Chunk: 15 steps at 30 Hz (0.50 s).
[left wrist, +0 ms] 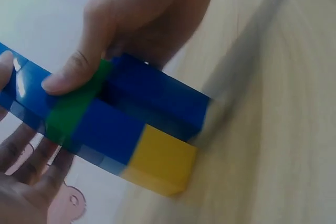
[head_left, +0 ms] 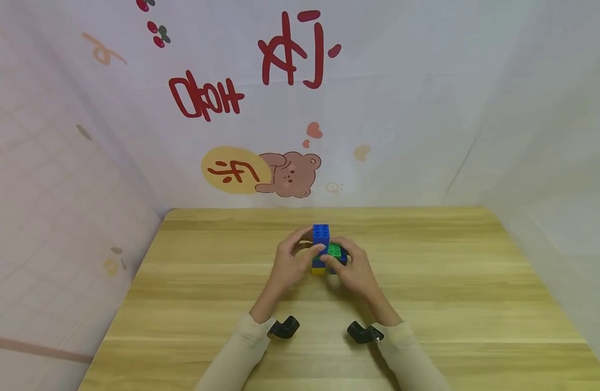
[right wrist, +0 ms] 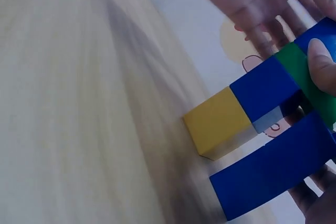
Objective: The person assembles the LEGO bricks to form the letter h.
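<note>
A small structure of toy building bricks stands on the table in the head view. Its taller column has a yellow brick [left wrist: 163,158] at the bottom, a blue brick [right wrist: 265,88] over it, then a green brick [head_left: 335,250] reaching right, and more blue above [head_left: 321,232]. Under the green brick's right side hangs a blue leg [right wrist: 273,169]. My left hand [head_left: 291,263] holds the upper blue part, thumb in front and fingers behind. My right hand [head_left: 355,270] grips the structure's right side, its thumb across the front near the green brick.
The wooden table [head_left: 207,309] meets a pale wall cloth [head_left: 402,136] with a printed bear and red characters behind the bricks. Cloth also hangs at left and right. A black camera mount [head_left: 284,327] sits at my left wrist, another mount [head_left: 363,332] at my right.
</note>
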Tool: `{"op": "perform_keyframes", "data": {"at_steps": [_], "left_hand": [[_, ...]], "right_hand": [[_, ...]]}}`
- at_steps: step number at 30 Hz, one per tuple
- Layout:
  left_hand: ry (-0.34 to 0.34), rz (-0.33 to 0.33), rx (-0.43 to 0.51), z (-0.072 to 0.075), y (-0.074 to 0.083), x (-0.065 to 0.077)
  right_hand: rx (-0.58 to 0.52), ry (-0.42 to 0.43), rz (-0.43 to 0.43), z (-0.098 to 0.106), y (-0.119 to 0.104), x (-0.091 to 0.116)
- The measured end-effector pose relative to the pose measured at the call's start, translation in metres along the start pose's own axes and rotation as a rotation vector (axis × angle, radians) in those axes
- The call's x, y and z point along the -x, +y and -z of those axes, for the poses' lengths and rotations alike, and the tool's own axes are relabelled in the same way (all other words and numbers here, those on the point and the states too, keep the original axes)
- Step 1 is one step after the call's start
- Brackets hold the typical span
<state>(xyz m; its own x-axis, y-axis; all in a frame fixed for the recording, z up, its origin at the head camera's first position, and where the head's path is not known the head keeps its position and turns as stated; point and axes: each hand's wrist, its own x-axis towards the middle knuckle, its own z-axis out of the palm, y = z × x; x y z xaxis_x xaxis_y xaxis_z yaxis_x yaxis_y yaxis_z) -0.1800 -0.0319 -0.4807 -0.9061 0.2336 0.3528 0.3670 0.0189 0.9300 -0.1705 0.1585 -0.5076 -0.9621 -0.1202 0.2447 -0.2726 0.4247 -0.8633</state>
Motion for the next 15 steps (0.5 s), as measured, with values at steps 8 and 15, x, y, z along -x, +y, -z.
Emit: {"op": "perform_keyframes", "data": {"at_steps": [8, 15], "left_hand": [[-0.060, 0.070, 0.052, 0.004, -0.016, 0.005], [-0.092, 0.131, 0.066, 0.007, -0.033, 0.013]], "right_hand": [[-0.001, -0.076, -0.026, 0.012, -0.002, -0.003], [-0.020, -0.111, 0.022, 0.023, 0.011, -0.001]]}}
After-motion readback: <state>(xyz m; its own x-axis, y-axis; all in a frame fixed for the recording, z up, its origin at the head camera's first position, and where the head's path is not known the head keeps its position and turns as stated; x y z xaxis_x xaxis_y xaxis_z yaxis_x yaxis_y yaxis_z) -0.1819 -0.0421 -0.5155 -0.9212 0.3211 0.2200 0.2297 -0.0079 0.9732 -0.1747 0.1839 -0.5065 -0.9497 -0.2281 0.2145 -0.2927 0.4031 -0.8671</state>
